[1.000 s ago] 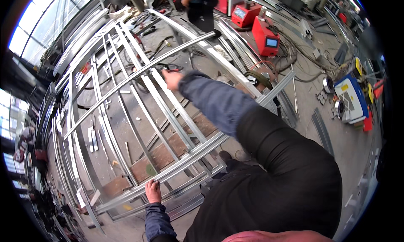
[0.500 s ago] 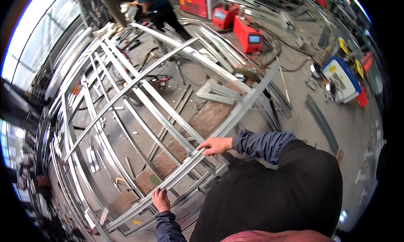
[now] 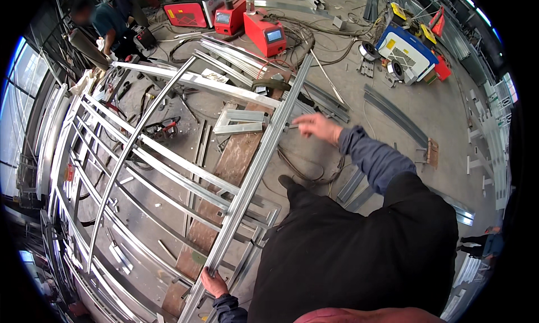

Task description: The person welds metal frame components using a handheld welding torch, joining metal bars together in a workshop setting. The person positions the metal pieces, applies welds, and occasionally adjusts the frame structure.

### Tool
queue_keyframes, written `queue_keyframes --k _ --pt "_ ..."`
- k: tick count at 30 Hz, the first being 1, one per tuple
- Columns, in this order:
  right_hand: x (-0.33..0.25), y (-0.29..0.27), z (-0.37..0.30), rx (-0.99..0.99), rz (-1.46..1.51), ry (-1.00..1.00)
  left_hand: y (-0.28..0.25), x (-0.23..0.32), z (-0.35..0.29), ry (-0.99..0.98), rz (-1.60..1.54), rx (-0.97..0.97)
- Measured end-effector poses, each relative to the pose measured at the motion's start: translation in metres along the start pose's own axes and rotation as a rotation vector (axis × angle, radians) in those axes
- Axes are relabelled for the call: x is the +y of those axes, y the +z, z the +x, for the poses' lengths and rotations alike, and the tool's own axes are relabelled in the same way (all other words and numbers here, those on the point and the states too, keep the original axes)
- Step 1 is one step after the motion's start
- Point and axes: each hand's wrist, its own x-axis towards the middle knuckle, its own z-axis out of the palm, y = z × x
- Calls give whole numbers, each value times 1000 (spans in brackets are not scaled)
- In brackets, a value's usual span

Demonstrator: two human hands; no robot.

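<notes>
A long silvery metal rail (image 3: 255, 172) runs diagonally along the near side of a barred metal frame (image 3: 163, 158). At the rail's near end, my left hand (image 3: 214, 283) is closed on its edge, with some fingers hidden. My right hand (image 3: 318, 127) hovers just right of the rail's far half, fingers stretched toward it and holding nothing. Short joined metal profiles (image 3: 240, 122) lie on a brown board (image 3: 238, 154) left of the rail. A thin metal bar (image 3: 128, 149) crosses over the frame.
Red machines (image 3: 265, 35) with screens stand at the far side, cables around them. At the far right is a blue and white machine (image 3: 407, 50). A person (image 3: 109, 28) bends at the far left. Loose profiles (image 3: 396, 115) and a cable (image 3: 306, 171) lie on the floor to the right.
My right hand has left the rail and moved forward and right. My left hand stays at the rail's near end. The view has turned right, and the person farther off now bends lower.
</notes>
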Motion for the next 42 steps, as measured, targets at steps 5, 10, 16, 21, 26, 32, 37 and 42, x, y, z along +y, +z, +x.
queue_keyframes --k 5,10,16,21,26,32,37,42 --pt "-25 -108 154 313 -12 -92 -22 33 5 -5 93 -66" --pt "11 -157 362 145 -850 -243 -19 73 26 -147 300 -255" --pt "86 -80 532 -298 -1422 77 -11 107 46 -530 548 -415" --pt "191 -89 617 -794 -1621 304 6 124 83 -520 446 -473" --pt "177 -60 627 -1027 -1594 480 2 149 52 -709 457 -586" --pt "175 -50 611 -1008 -1726 248 -2 163 76 -727 518 -618" --pt "143 -92 607 -932 -1643 234 6 162 90 -666 557 -533" --pt "67 -140 586 -793 -1364 243 15 164 71 -695 534 -463"
